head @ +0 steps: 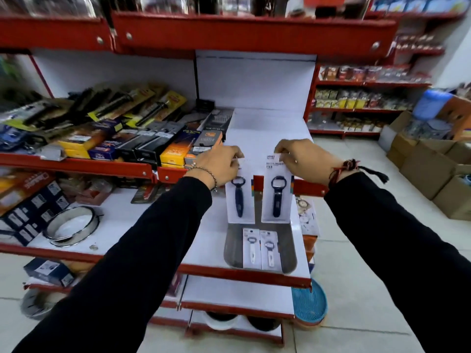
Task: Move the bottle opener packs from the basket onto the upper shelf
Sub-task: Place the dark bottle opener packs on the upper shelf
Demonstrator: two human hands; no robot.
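Both hands, left (221, 163) and right (302, 159), each pinch a bottle opener pack (240, 200) above the basket (229, 250).

Top-shelf goods (153, 5) blurred and cropped (pack print (274, 160) unreadable).

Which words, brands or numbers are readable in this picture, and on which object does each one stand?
"BOTTLE OPENER": partly legible on the card of the pack in the right hand; the brand line above it is blurred.
Pack in the left hand: print hidden by the fingers.
Two packs in the basket: too small to read.
Orange box on the lower shelf: large white lettering, too blurred to read.
Boxes on the upper shelf: blurred.
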